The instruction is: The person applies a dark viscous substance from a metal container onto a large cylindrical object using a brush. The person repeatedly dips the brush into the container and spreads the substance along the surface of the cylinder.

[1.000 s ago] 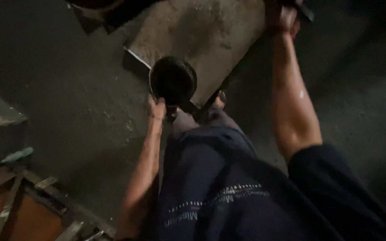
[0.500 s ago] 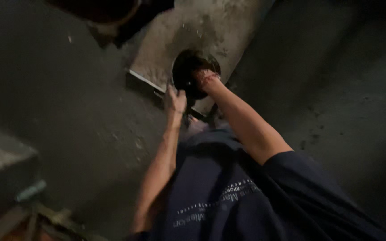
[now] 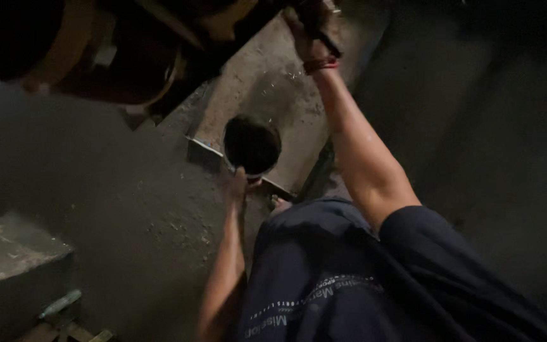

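Just above the left hand (image 3: pixel 235 183) sits a dark round disc (image 3: pixel 252 144), fingers gripping its lower edge. Right hand (image 3: pixel 308 31) reaches far beyond, closed around a dark tool (image 3: pixel 325 39).

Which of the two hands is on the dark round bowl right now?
The left hand, gripping the near rim of the dark round bowl on the grey slab. The right hand is stretched far beyond, at the slab's far end, on something dark.

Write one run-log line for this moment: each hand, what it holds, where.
left hand: holds dark round pot at slab edge | right hand: raised, grip on dark tool | floor: gritty
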A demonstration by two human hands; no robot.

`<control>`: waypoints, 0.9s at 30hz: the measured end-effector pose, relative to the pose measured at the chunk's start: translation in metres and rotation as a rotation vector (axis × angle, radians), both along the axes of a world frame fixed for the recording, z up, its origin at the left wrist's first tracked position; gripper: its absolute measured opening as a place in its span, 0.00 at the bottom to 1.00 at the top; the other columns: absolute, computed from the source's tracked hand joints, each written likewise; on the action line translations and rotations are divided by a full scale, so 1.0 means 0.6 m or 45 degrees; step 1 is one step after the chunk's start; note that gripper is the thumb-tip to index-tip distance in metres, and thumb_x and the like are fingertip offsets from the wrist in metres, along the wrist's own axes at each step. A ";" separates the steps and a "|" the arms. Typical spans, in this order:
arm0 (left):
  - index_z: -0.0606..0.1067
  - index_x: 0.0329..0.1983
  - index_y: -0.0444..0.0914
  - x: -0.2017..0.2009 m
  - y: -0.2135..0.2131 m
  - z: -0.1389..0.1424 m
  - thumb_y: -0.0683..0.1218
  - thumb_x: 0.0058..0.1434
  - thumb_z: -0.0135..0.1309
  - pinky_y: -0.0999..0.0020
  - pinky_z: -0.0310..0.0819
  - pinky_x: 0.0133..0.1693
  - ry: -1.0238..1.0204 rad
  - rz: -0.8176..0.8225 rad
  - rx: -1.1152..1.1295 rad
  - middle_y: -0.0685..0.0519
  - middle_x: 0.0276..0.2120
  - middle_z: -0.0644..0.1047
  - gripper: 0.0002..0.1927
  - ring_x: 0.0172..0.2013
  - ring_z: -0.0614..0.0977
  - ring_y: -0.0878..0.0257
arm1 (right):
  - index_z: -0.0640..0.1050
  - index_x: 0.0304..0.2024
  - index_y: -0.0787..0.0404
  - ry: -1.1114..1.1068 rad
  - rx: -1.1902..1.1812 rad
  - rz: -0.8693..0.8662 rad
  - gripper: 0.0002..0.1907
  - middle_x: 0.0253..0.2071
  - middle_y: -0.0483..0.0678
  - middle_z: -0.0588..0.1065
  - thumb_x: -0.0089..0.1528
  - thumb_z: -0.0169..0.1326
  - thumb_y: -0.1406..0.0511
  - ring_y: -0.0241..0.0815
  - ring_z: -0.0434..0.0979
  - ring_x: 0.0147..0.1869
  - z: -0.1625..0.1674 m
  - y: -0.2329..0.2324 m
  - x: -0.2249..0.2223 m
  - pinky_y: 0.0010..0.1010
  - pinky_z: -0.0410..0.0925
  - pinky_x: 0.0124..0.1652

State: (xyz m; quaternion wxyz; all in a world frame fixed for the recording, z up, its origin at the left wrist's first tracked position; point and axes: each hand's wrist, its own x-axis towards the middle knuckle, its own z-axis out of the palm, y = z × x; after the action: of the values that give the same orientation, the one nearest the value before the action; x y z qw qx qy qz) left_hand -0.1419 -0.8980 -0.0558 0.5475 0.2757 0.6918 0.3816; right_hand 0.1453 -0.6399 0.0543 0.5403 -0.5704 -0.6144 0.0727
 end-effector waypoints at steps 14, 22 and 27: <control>0.46 0.74 0.42 0.024 -0.035 -0.070 0.38 0.65 0.45 0.40 0.86 0.30 -0.281 0.526 -0.137 0.34 0.46 0.73 0.37 0.28 0.83 0.35 | 0.76 0.59 0.54 0.304 -0.329 0.160 0.23 0.55 0.48 0.76 0.67 0.60 0.52 0.49 0.75 0.57 -0.116 0.123 0.106 0.47 0.69 0.55; 0.49 0.76 0.35 0.060 -0.019 -0.048 0.37 0.63 0.44 0.48 0.87 0.28 -0.097 0.370 -0.005 0.29 0.47 0.77 0.37 0.29 0.85 0.38 | 0.74 0.64 0.47 0.073 -0.499 -0.071 0.27 0.60 0.48 0.74 0.68 0.54 0.44 0.51 0.71 0.64 -0.124 0.113 0.028 0.49 0.64 0.64; 0.51 0.75 0.31 0.068 -0.012 -0.049 0.42 0.69 0.46 0.51 0.88 0.26 -0.187 0.225 0.254 0.27 0.47 0.75 0.33 0.27 0.84 0.40 | 0.74 0.66 0.49 0.114 -0.521 -0.110 0.30 0.59 0.47 0.76 0.68 0.52 0.42 0.50 0.73 0.62 -0.124 0.106 0.014 0.48 0.64 0.62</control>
State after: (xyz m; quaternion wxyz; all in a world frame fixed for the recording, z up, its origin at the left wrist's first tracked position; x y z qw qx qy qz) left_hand -0.1013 -0.9053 -0.0849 0.5308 0.2380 0.6301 0.5144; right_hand 0.1538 -0.5761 -0.0199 0.4427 -0.6901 -0.5371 0.1981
